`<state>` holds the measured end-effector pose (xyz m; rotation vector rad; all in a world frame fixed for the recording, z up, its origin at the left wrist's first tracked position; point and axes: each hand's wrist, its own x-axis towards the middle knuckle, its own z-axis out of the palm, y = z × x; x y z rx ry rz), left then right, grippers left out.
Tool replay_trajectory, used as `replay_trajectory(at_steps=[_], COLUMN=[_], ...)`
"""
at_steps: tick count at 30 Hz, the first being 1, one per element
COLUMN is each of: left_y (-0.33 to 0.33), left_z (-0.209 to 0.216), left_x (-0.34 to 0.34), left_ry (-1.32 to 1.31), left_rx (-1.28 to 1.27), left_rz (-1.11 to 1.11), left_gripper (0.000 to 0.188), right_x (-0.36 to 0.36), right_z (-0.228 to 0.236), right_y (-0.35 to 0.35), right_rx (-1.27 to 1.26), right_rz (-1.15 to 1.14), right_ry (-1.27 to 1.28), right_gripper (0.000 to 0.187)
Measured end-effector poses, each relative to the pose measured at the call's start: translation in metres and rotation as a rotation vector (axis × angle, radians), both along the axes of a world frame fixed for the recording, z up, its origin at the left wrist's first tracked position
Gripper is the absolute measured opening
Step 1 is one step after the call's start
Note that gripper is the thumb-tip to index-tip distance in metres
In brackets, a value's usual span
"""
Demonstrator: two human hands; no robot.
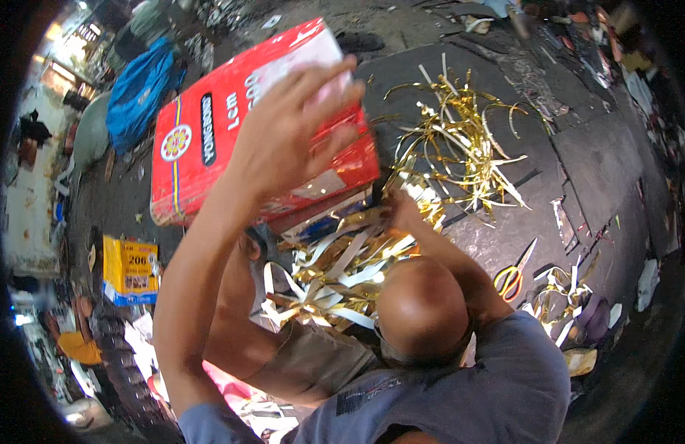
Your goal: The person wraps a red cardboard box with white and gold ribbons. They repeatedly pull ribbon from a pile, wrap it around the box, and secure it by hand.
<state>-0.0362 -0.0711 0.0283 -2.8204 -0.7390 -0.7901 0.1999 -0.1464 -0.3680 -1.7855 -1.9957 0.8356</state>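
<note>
Open floor (496, 238) (narrow) separates gold strips (472, 152) from scissors (517, 269).

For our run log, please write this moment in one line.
left hand: open, against or just over red box; right hand: near box's lower edge, grip unclear; gold strips: farther off; scissors: right

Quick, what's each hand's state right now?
Left hand: open, over the red box.
Right hand: by the gold strips; grip cannot be told.

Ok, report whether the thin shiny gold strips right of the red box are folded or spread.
Spread: the strips splay loosely, ends pointing many ways.
</note>
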Motion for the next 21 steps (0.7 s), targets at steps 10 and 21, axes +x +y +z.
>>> replay_trajectory(at_steps=[10,21], left_y=[-0.129,-0.126], left_z=[-0.012,0.005], left_x=[-0.015,-0.04], left_ry=[0.191,-0.769], left_rx=[-0.419,-1.508], left_rz=[0.016,0.025], left_gripper=[0.053,0.048], right_x=[0.029,0.003], right_z=[0.098,0.456], right_y=[-0.024,-0.033], right_rx=[0.5,0.096], right_rz=[0.387,0.305], right_ry=[-0.173,0.945], right_gripper=[0.023,0.021])
